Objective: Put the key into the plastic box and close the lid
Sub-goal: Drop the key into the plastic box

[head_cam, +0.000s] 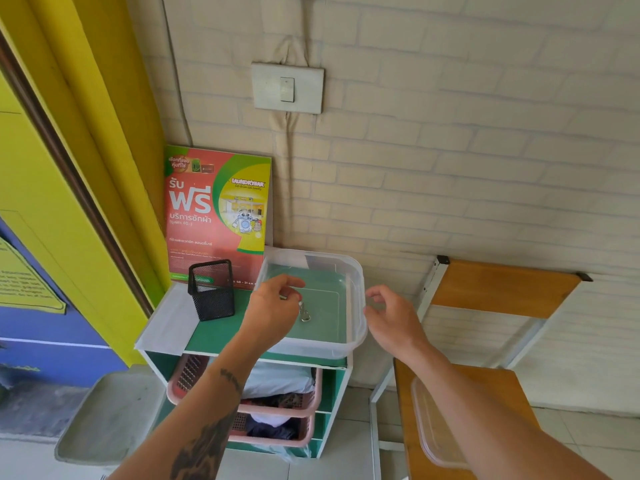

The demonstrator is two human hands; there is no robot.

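One key [304,312] is dangling inside the one plastic box [356,296], pinched by the left hand [273,303]. The right hand [391,315] is hovering open, empty, beside the rim. One lid [433,424] is lying apart on the chair [502,379]. Risk: the light box sliding off the shelf [214,332] when lidded.

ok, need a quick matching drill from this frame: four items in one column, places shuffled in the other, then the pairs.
Things:
1. key
2. lid
3. mesh cup
4. plastic box

Places:
A. flat on the wooden chair seat, under the right forearm
B. on the green shelf top, left of the box
C. dangling from the left hand inside the box
D. on the right end of the shelf top, open

Pairs: 1-C, 2-A, 3-B, 4-D
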